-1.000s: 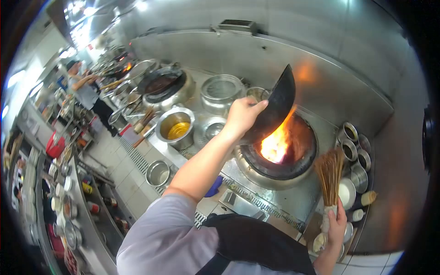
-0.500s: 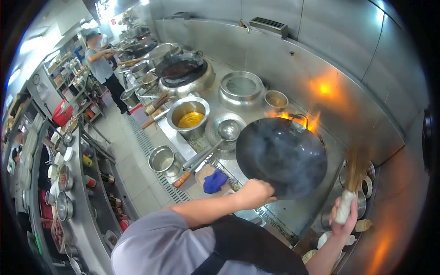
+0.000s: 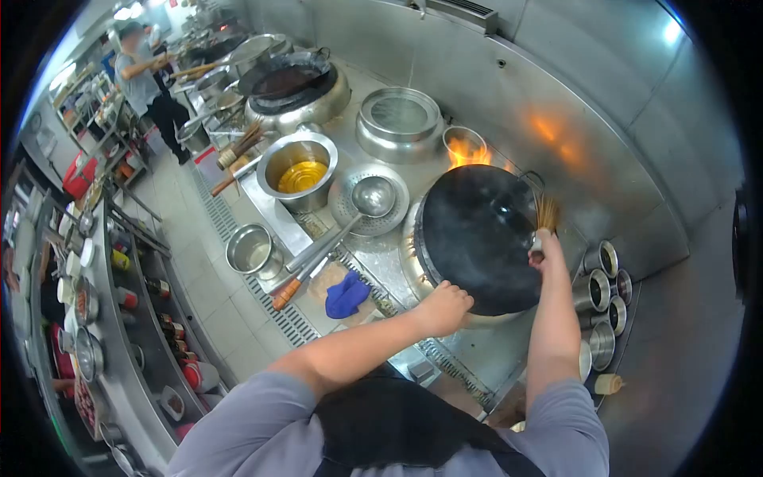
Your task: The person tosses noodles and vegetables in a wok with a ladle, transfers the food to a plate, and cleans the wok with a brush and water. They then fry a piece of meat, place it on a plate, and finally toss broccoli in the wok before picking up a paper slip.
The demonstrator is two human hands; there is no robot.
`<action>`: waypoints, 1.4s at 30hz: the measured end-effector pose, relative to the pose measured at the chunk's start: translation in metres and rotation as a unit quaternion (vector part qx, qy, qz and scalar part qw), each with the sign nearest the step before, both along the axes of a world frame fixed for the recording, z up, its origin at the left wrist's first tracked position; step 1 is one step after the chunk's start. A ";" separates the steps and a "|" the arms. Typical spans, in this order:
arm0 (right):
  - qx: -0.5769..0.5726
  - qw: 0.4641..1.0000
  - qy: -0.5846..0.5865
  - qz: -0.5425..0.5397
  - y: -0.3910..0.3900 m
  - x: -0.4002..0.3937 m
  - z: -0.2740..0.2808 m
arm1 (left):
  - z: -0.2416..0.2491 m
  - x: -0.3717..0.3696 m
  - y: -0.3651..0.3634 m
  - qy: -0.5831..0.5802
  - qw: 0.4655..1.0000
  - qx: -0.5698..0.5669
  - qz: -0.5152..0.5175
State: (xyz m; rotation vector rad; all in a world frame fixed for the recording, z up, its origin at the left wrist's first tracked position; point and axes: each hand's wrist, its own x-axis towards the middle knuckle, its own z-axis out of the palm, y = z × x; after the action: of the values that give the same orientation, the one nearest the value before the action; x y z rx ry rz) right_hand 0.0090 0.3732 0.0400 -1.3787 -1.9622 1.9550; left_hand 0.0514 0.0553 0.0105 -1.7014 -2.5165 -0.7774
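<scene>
A large black wok [image 3: 477, 238] sits tilted on the burner, with flames [image 3: 466, 153] rising behind its far edge and faint smoke over its inside. My left hand [image 3: 443, 308] is closed at the wok's near rim; the exact grip lies under my fingers. In my right hand [image 3: 544, 248] is a bamboo wok brush [image 3: 547, 211], wrapped in white at its handle. Its bristles are at the wok's right rim, near the far loop handle [image 3: 532, 180]. Left of the wok, a ladle [image 3: 373, 196] rests on a perforated strainer [image 3: 342, 191].
A pot of yellow oil [image 3: 298, 191] and a smaller steel pot [image 3: 253, 250] stand to the left. A blue cloth [image 3: 347, 296] lies near the front edge. Several metal containers [image 3: 602, 346] line the right side. Another person [image 3: 143, 87] works at the far left.
My right hand has brought the brush from the right side over to the wok's right rim. My left hand stays at the near rim. Flames now show further left behind the wok.
</scene>
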 end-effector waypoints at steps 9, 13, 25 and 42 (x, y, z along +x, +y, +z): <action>0.100 0.957 -0.043 0.270 -0.146 -0.013 -0.016 | 0.004 -0.008 -0.012 -0.017 0.997 0.071 -0.026; 0.285 0.782 -0.118 0.541 -0.044 0.024 -0.005 | 0.011 -0.003 -0.020 -0.033 0.998 0.025 -0.057; -0.006 0.915 -0.093 0.392 -0.139 0.017 0.007 | 0.009 -0.026 -0.014 -0.052 0.997 0.030 -0.038; 0.161 0.788 -0.295 0.516 -0.042 0.053 0.048 | 0.013 0.014 -0.047 0.002 0.998 0.063 0.014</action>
State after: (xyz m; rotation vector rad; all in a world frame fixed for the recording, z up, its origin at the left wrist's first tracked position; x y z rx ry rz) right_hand 0.0619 0.3310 0.0885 -0.9151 -3.7115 1.2258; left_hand 0.0652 0.0081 0.0231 -1.6246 -2.4253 -0.9075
